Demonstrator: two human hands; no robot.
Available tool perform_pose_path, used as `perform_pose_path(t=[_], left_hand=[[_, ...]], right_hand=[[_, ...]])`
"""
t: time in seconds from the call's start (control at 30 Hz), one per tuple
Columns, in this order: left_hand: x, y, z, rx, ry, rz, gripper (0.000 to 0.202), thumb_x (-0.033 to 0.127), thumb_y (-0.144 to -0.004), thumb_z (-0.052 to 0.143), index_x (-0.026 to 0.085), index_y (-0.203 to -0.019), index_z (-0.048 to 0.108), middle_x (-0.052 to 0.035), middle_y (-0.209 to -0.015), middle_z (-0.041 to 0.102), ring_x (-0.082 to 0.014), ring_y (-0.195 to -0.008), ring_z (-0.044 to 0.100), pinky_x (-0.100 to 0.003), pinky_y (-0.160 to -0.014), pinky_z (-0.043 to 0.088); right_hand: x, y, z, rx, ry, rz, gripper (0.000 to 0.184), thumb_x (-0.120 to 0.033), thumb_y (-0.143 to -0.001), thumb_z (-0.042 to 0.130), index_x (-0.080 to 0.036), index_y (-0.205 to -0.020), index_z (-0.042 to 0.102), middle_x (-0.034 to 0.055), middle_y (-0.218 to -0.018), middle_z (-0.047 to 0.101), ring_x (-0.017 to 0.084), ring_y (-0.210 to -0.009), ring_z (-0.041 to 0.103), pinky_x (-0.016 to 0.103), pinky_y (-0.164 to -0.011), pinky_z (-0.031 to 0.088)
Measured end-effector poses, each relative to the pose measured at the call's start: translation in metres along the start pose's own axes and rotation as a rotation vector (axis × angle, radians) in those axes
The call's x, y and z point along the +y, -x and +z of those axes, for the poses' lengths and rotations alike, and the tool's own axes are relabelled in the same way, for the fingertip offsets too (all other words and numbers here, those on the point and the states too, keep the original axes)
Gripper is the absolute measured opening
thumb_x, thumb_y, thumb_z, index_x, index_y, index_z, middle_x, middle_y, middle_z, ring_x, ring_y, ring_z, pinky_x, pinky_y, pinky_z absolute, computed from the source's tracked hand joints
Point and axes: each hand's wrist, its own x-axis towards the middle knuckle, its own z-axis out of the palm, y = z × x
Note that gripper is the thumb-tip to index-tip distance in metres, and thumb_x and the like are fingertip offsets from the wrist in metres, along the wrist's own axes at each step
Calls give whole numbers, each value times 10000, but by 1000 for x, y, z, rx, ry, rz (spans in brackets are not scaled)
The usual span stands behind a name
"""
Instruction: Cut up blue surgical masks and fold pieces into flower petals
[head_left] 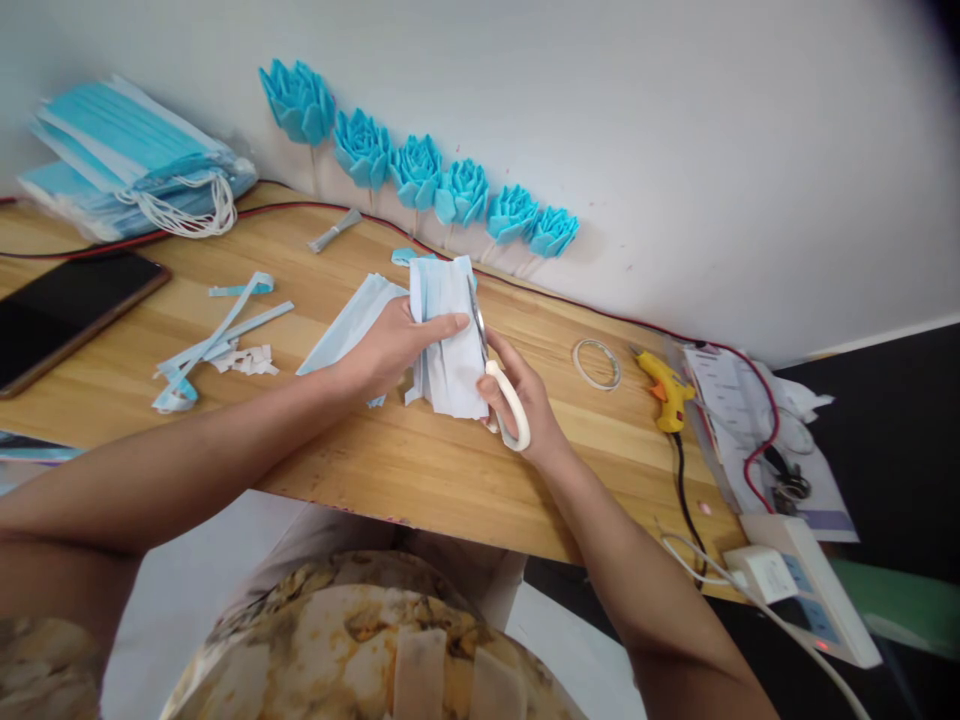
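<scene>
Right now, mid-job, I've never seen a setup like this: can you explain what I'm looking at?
There is no machine here: these are a person's two bare hands. The single picture comes from a camera worn on that person's head, looking forward and down, so the forearms reach in from below.

The left hand holds a pleated pale sheet. The right hand holds white-handled scissors, their blades at the sheet's right edge.

On the wooden table lie a dark phone, a stack of blue masks, cut strips and a yellow glue gun. Six blue flowers on sticks stand along the wall.
</scene>
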Motion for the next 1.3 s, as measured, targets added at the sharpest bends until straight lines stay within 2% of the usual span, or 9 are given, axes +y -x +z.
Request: perform_pose_path(t=[0.17,0.33,0.43,0.53,0.63,0.8,0.93,1.1,1.3], left_hand=[[4,-1,-2,-13,42,47,407,461,-743,876,152,-939,700,-60,-878,757,-212,-780,723,-329,-715,578],[9,-3,-5,3,66,57,416,446,-715,895,153,-936,699,-54,-858,754,-212,-761,720,-327,-706,581],[8,-4,-6,21,59,67,390,408,-710,893,152,-927,694,-55,-866,755,-218,-777,721,-330,-716,580],[8,-4,-5,15,67,71,363,395,-720,880,155,-919,695,-55,-861,751,-222,-775,718,-340,-719,580],[10,-1,-2,9,61,61,363,386,-700,895,150,-883,687,-52,-839,743,-213,-750,705,-337,-708,571],[11,2,0,-6,42,14,394,381,-662,932,142,-866,694,-40,-808,735,-185,-727,687,-313,-699,557],[7,1,0,-16,45,18,393,403,-663,937,154,-854,700,-44,-815,749,-193,-734,695,-317,-699,563],[5,1,-1,-20,22,30,367,406,-684,921,157,-841,701,-52,-823,757,-207,-745,700,-328,-713,570],[6,1,1,-3,6,34,356,406,-691,904,162,-846,696,-64,-842,756,-232,-788,709,-350,-736,572]], right_hand=[[1,-1,0,14,18,20,1011,-720,-781,747,-219,-1583,389,-65,-592,538,120,-440,453,280,-437,406],[-1,0,-1,-8,38,19,1031,-739,-789,731,-210,-1596,369,-59,-604,536,132,-464,460,295,-457,429],[-2,1,-3,-61,92,-39,1006,-793,-809,672,-223,-1588,386,-20,-696,578,163,-555,537,323,-514,495],[-3,2,-5,-98,125,-133,984,-826,-824,624,-212,-1566,420,40,-866,650,202,-711,623,375,-644,578],[-2,2,-6,-104,128,-150,958,-814,-857,594,-202,-1571,407,59,-930,669,211,-765,641,402,-724,600],[0,2,-6,-84,190,-136,977,-852,-834,574,-238,-1573,400,55,-929,663,216,-753,628,425,-722,599],[-2,2,-6,-74,169,-122,982,-845,-836,583,-223,-1571,393,43,-869,641,224,-759,633,432,-740,599],[-4,3,-5,-76,218,-122,957,-856,-862,525,-236,-1573,371,69,-945,674,242,-816,659,430,-728,598],[-8,4,-3,-54,176,-132,906,-833,-852,572,-257,-1537,431,90,-1013,714,269,-862,684,447,-756,608]])
